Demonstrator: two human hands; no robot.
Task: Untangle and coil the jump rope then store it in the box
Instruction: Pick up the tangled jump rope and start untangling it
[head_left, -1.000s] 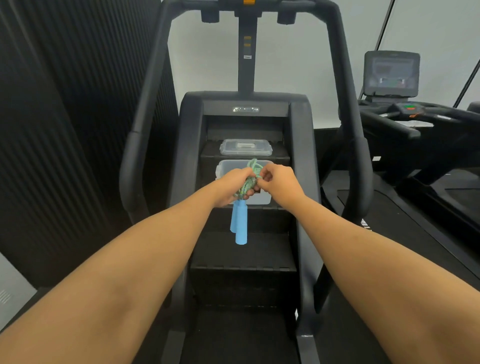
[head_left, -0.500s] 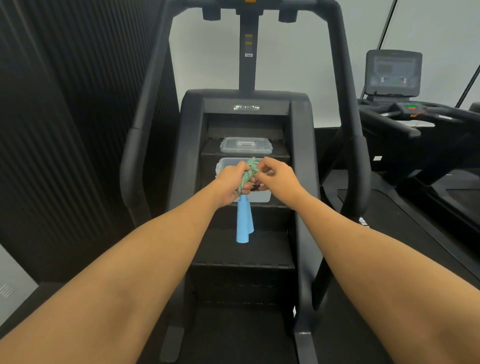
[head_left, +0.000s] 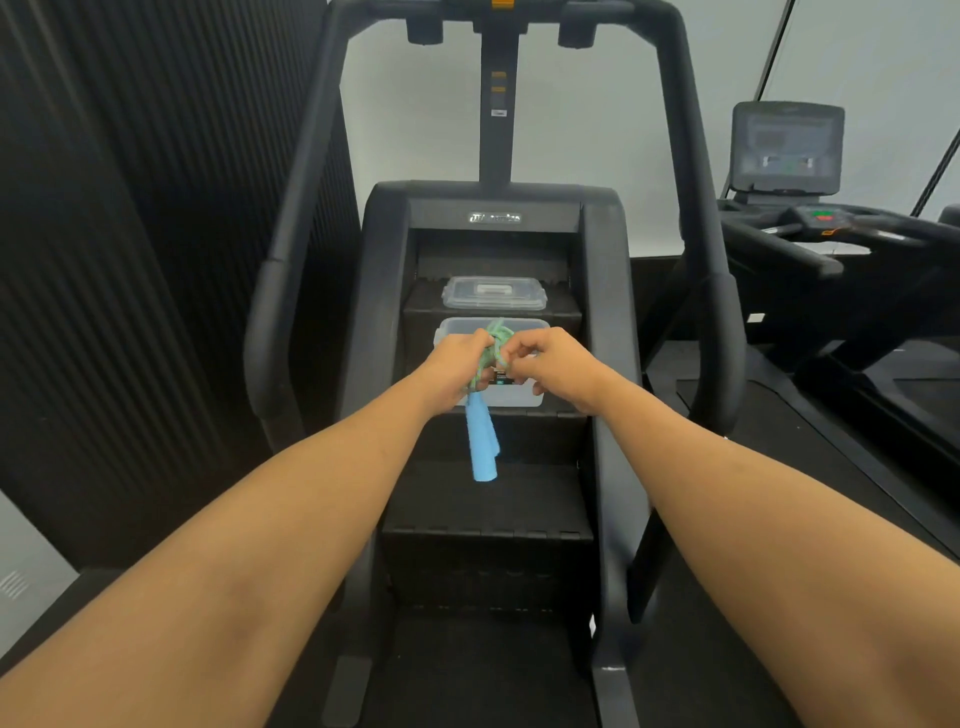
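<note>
Both hands meet just above the middle of the frame, arms stretched forward from the lower corners. Left hand (head_left: 457, 371) is clenched around a bundle of the green jump rope (head_left: 493, 347), the cord bunched up through the fist and poking out above the knuckles. Right hand (head_left: 553, 366) sits just beside it, fingers curled, with the thumb and forefinger pinching a strand of the same green cord at the top of the bundle. The two hands nearly touch where the rope passes between them.

Below the left fist, the two blue handles (head_left: 482, 441) hang down side by side, tilted slightly toward the lower right, their ends free in the air in front of a dark step.

Behind the hands, in the centre of the frame, stands a black stair-climbing machine (head_left: 374, 291) with tall side rails rising to the top edge. On one of its steps rests a clear plastic box (head_left: 519, 397), open at the top and partly hidden by the hands; the rope bundle is held in front of and slightly above its rim, not inside it. On the next step up, toward the upper centre, lies the clear lid (head_left: 493, 293), flat and apart from the box.

At the right edge a treadmill (head_left: 831, 228) with a grey console screen is visible. Dark ribbed wall panelling (head_left: 130, 234) fills the left side.
</note>
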